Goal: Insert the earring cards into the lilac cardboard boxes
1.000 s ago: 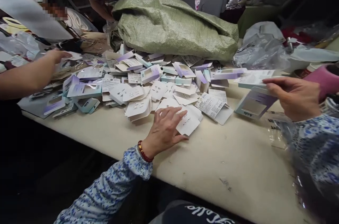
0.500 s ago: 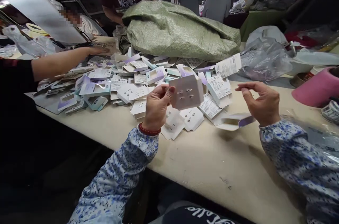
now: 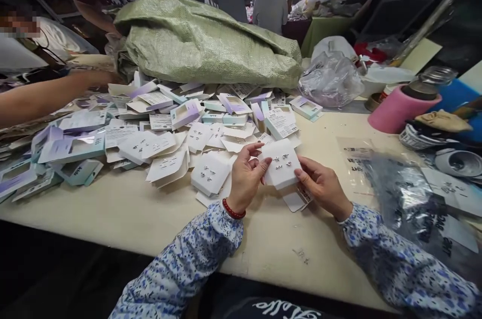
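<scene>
A white jewelry card (image 3: 283, 163) with several small silvery pieces on its face is held up over the table. My left hand (image 3: 244, 176) pinches its left edge, thumb in front. On the other side my right hand (image 3: 326, 188) grips the lower right edge, with its thumb on the face. Below the held card, a small printed box (image 3: 295, 201) lies partly hidden on the table. Similar white cards, such as one card (image 3: 211, 173) just left of my left hand, lie loosely heaped there.
Purple and mint window boxes (image 3: 81, 148) are piled on the left and centre. Behind them lies a large green woven sack (image 3: 211, 42). A pink cone (image 3: 391, 108) and clear plastic bags (image 3: 410, 198) occupy the right. Another person's arm (image 3: 48, 95) reaches in from the left.
My right hand has come left and taken hold of the card's right side. The card has turned to face me and come lower. The camera view has swung right.
</scene>
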A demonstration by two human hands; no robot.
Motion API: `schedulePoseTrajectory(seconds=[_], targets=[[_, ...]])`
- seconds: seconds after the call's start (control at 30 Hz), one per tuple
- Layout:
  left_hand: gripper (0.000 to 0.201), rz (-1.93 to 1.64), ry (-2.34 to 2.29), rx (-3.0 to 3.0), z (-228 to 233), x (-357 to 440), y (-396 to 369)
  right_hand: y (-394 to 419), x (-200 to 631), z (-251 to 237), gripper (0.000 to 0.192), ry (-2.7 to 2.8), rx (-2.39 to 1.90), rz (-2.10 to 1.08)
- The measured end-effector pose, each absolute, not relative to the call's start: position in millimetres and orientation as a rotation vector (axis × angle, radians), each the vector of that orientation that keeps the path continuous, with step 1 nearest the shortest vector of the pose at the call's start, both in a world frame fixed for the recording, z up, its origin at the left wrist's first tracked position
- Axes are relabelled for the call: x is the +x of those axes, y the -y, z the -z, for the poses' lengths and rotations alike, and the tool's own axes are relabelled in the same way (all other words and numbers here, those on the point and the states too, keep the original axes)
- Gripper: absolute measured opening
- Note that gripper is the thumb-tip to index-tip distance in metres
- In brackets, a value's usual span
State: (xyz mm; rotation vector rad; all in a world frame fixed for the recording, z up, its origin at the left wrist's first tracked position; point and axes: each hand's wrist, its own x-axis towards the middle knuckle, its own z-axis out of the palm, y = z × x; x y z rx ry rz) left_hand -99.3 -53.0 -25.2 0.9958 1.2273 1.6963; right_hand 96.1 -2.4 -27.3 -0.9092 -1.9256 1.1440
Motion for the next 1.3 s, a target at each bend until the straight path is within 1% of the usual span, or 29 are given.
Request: schedulePoseTrajectory(seconds=[0.07, 0.13, 0.2, 0.3, 0.37, 0.43, 0.5, 0.53, 0.6, 0.67, 0.7, 0.77, 0.87, 0.97, 1.07, 1.13, 1.17, 1.2, 1.23, 1.3], targets=[[0.051, -1.666, -1.263, 1.126, 33, -101, 54, 1, 96, 29, 0.039, 1.893, -0.890, -1.257], [0.044, -1.631, -1.353, 1.314, 36, -104, 57, -1, 98, 27, 0.036, 1.895, -0.878, -1.259], [0.044, -1.638, -1.530, 1.588, 32, -106, 59, -5, 103, 21, 0.034, 1.952, -0.856, -1.122], [0.049, -1.660, -1.729, 2.094, 15, -105, 65, -10, 114, 6, 0.028, 2.116, -0.750, -0.811], [0.041, -1.558, -1.652, 2.406, 2, -101, 67, -8, 119, -6, 0.025, 2.231, -0.617, -0.634], [0.026, -1.393, -1.470, 2.552, -7, -95, 69, -3, 120, -17, 0.022, 2.295, -0.497, -0.549], [0.016, -1.293, -1.335, 2.482, -10, -90, 70, 4, 120, -21, 0.018, 2.254, -0.504, -0.550], [0.016, -1.285, -1.315, 2.393, -9, -89, 70, 6, 120, -21, 0.017, 2.195, -0.568, -0.554], [0.021, -1.344, -1.373, 2.151, -3, -89, 69, 9, 121, -17, 0.021, 2.009, -0.756, -0.482], [0.025, -1.443, -1.449, 1.815, 5, -92, 68, 9, 122, -9, 0.024, 1.821, -0.917, -0.320], [0.027, -1.477, -1.459, 1.631, 10, -94, 67, 8, 122, -5, 0.023, 1.770, -0.959, -0.258], [0.031, -1.484, -1.395, 1.346, 19, -95, 67, 6, 120, 3, 0.018, 1.793, -0.972, -0.230], [0.032, -1.475, -1.289, 1.220, 27, -92, 67, 10, 113, 11, 0.016, 1.930, -0.908, -0.274], [0.033, -1.466, -1.270, 1.215, 28, -85, 70, 17, 106, 13, 0.023, 1.973, -0.913, -0.224], [0.037, -1.407, -1.250, 1.224, 28, -81, 72, 22, 103, 11, 0.024, 2.028, -0.922, -0.336], [0.038, -1.384, -1.235, 1.242, 29, -81, 71, 22, 103, 9, 0.031, 2.041, -0.915, -0.509], [0.036, -1.403, -1.233, 1.256, 30, -82, 70, 22, 104, 9, 0.037, 2.029, -0.920, -0.599], [0.038, -1.440, -1.242, 1.291, 31, -84, 69, 21, 106, 9, 0.041, 2.006, -0.934, -0.684], [0.050, -1.484, -1.265, 1.368, 31, -86, 68, 19, 107, 9, 0.044, 1.976, -0.956, -0.766], [0.087, -1.507, -1.355, 1.684, 29, -92, 67, 17, 110, 10, 0.046, 1.931, -0.985, -0.912]])
